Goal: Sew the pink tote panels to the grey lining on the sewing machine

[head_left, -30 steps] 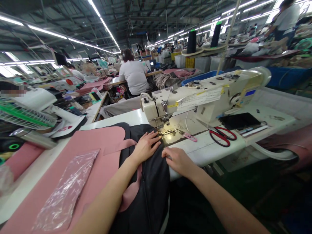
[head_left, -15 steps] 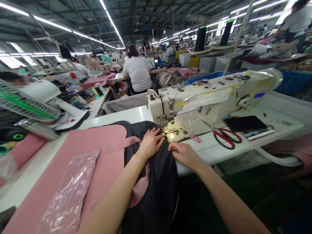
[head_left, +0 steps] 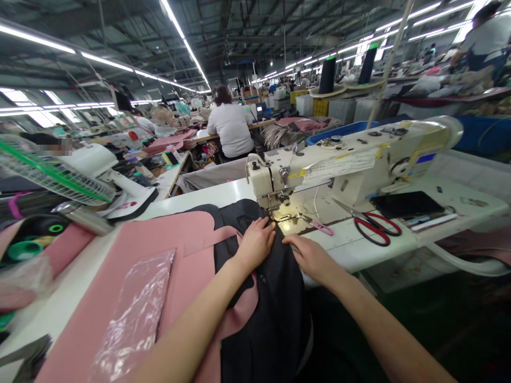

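Black fabric (head_left: 275,308) sewn to a pink panel (head_left: 191,229) lies on the machine table, its far edge under the needle area of a sewing machine (head_left: 267,183). My left hand (head_left: 257,242) rests flat on the fabric, fingertips close to the presser foot. At the fabric's right edge, my right hand (head_left: 313,258) is closed, thumb and index finger pinching the edge; its other fingers are curled under. A pink strap (head_left: 243,311) loops across the black part below my left wrist. On the pink panel, a clear plastic pocket (head_left: 136,308) shines.
Red-handled scissors (head_left: 377,229), a pink-handled tool (head_left: 321,227) and a black phone (head_left: 407,205) lie right of the needle. A fan (head_left: 59,170) and a metal cylinder (head_left: 82,217) stand at left. Thread cones (head_left: 327,74) rise behind the machine. A co-worker (head_left: 231,125) sits ahead.
The view has swung slightly left, so the scene sits further right. My left hand's fingers have drawn closer together on the fabric. My right hand stays at the fabric's edge.
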A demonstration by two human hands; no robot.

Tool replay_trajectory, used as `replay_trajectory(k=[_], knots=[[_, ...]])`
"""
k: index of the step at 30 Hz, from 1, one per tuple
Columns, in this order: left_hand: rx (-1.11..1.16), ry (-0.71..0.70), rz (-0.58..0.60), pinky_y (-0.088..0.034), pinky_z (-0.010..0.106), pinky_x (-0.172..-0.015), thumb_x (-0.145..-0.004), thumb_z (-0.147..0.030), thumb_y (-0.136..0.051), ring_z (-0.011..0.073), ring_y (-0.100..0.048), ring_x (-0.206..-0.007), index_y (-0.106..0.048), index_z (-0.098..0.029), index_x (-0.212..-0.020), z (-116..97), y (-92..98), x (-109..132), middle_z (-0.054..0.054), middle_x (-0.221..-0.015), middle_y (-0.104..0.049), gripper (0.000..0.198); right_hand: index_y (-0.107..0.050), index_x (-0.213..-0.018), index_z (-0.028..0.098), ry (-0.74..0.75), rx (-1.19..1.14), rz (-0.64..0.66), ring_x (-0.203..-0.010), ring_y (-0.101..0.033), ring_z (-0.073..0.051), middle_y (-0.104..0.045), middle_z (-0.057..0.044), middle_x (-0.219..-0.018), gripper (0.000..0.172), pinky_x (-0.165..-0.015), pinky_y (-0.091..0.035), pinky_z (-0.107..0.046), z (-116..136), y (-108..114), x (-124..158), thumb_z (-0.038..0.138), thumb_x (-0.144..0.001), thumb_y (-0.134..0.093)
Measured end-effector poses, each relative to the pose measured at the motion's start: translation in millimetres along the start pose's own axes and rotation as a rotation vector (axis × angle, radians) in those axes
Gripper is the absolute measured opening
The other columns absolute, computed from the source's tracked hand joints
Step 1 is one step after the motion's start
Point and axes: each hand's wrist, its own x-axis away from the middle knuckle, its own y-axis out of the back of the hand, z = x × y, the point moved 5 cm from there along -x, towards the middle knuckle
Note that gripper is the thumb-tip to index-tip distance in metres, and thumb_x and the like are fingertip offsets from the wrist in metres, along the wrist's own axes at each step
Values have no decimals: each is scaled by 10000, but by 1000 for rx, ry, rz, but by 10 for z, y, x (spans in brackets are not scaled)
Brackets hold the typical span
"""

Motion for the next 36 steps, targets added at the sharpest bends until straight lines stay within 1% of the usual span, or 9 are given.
replay_trajectory(k=[3, 6, 9, 13, 22, 25, 30, 33, 36], knots=[[-10, -69, 83, -462, 499, -1105, -968, -347, -445, 322, -449, -1356, -555, -125, -1325, -433, 90, 464, 185, -1420, -492, 435, -615, -1162, 233, 37, 24, -300, -1131, -597, -230, -657, -95, -1161, 308, -995, -472, -427, 136, -56, 644, 101, -915, -486], [-61, -207, 166, -463, 542, -1102, -889, -566, -545, 335, -381, -1403, -431, -185, -1431, -939, 86, 1089, 144, -1522, -368, 673, -613, -1150, 230, -293, -141, -504, -1123, -601, -255, -651, -104, -1162, 280, -977, -494, -457, 62, -235, 1337, 231, -872, -644], [-119, -260, 196, -431, 568, -1128, -747, -588, -715, 370, -306, -1436, -306, -148, -1498, -1238, -35, 1611, 169, -1560, -263, 962, -629, -1138, 195, -705, -681, -203, -1088, -641, -285, -687, -109, -1145, 432, -910, -536, -455, 1, -662, 1736, 408, -782, -749], [-159, -242, 175, -436, 506, -1141, -786, -306, -698, 338, -251, -1465, -244, -128, -1517, -1318, -180, 1983, 154, -1579, -224, 879, -691, -1005, 168, -798, -1061, 78, -919, -685, -258, -744, -54, -952, 459, -861, -537, -415, 244, -851, 1894, 425, -660, -849], [39, -193, 47, -471, 545, -1102, -859, -448, -652, 324, -343, -1426, -305, -173, -1497, -1480, 84, 2215, 171, -1567, -273, 776, -707, -988, 173, -697, -1179, 112, -888, -689, -216, -747, -51, -932, 339, -854, -521, -373, 738, -665, 2178, 372, -728, -795], [102, -191, 109, -495, 509, -1089, -877, -481, -622, 283, -390, -1402, -335, -221, -1481, -1451, 166, 2217, 127, -1550, -330, 717, -705, -994, 177, -670, -1217, 82, -902, -698, -213, -751, -55, -944, 346, -902, -517, -395, 801, -669, 2200, 372, -725, -805], [94, -212, 254, -480, 464, -1115, -873, -180, -541, 242, -358, -1425, -321, -238, -1487, -1431, 296, 2204, 86, -1576, -285, 655, -703, -996, 179, -682, -1314, 22, -867, -706, -207, -753, -55, -932, 430, -922, -530, -421, 867, -687, 2187, 408, -668, -858], [20, -292, 83, -502, 510, -1077, -836, -106, -519, 280, -411, -1377, -460, -189, -1392, -1529, 355, 2173, 123, -1513, -387, 566, -714, -946, 174, -684, -1251, 2, -829, -704, -200, -748, -48, -890, 412, -873, -553, -403, 918, -642, 2167, 463, -683, -844], [9, -354, -74, -586, 435, -889, -884, -108, -498, 249, -567, -1090, -567, -158, -1254, -1623, 343, 2171, 131, -1202, -592, 379, -724, -929, 166, -675, -1195, -5, -776, -699, -191, -739, -39, -846, 414, -812, -569, -379, 987, -589, 2149, 495, -700, -828]])
